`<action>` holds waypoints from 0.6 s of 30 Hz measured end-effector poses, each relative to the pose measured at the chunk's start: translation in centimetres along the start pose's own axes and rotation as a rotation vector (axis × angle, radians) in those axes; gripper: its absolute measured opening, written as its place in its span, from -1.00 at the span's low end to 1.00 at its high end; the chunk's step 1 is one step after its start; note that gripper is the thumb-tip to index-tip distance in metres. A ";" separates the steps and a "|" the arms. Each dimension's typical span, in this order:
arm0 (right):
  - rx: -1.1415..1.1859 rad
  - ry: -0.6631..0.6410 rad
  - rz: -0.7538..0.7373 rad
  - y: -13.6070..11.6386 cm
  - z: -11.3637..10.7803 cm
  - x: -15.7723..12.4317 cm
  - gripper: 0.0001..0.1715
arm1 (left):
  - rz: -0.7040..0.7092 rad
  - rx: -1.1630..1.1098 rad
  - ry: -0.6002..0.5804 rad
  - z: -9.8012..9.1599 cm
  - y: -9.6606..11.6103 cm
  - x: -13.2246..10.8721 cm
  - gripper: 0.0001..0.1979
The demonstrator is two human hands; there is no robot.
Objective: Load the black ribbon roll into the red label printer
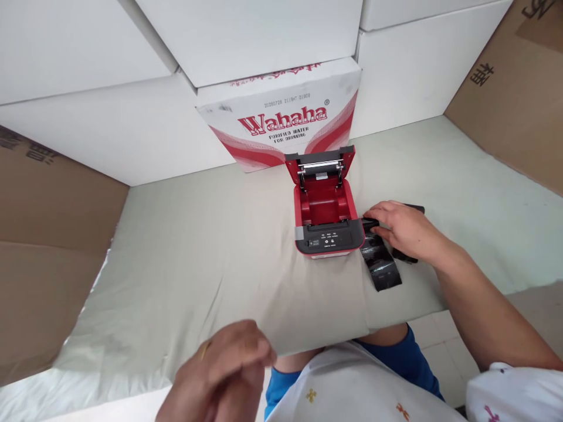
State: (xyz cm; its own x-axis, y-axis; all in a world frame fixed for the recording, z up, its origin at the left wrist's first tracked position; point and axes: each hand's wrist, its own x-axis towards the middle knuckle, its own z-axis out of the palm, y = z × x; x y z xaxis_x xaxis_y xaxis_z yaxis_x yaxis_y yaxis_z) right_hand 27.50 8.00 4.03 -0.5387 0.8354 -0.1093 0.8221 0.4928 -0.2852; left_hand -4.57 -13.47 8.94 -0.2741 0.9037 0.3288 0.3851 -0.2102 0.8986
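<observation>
A small red and black label printer (326, 205) stands on the cloth with its lid (321, 164) raised and its red inner bay in view. Just right of it, my right hand (407, 225) has thumb and fingers closed on a glossy black strip (382, 264). The strip's loose end lies on the cloth, pointing towards me. More black material (405, 256) shows under and behind this hand, but its shape is mostly hidden. My left hand (224, 372) is off the table's near edge, fingers curled in, with a ring on one finger and nothing visible in it.
Behind the printer, a white and red Wahaha water carton (285, 117) leans against stacked white boxes (109, 129). Brown cardboard walls (48, 252) flank the left and right sides. A pale, wrinkled cloth (189, 246) covers the table, whose near edge is close to my lap.
</observation>
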 end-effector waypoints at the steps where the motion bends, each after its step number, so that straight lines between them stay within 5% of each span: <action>1: 0.005 -0.008 0.005 -0.3 0.0 0.1 -0.54 | -0.025 -0.083 0.062 0.9 -0.7 0.7 -0.77; 7: 0.287 0.005 -0.005 -0.2 -4.3 -2.1 -0.56 | -0.308 -0.268 0.143 4.6 -6.7 6.1 -0.82; 10: 0.445 0.005 0.007 -0.2 -7.6 -2.9 -0.53 | -0.332 -0.258 0.038 6.1 -8.8 7.7 -0.72; 13: 0.532 -0.079 -0.032 -1.9 -9.1 -1.7 -0.51 | -0.321 -0.239 -0.105 7.6 -9.0 7.2 -0.61; 18: 0.394 0.000 -0.017 -6.3 -7.7 3.0 -0.52 | -0.127 -0.019 -0.022 8.3 -7.2 4.6 -0.73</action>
State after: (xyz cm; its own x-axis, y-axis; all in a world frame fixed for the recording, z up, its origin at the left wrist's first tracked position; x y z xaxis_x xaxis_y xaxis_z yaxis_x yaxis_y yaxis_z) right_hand 22.14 9.27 12.79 -0.5514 0.8281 -0.1012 0.6793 0.3752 -0.6307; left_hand -1.26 -4.72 1.57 -0.2997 0.9316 0.2057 0.3315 -0.1005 0.9381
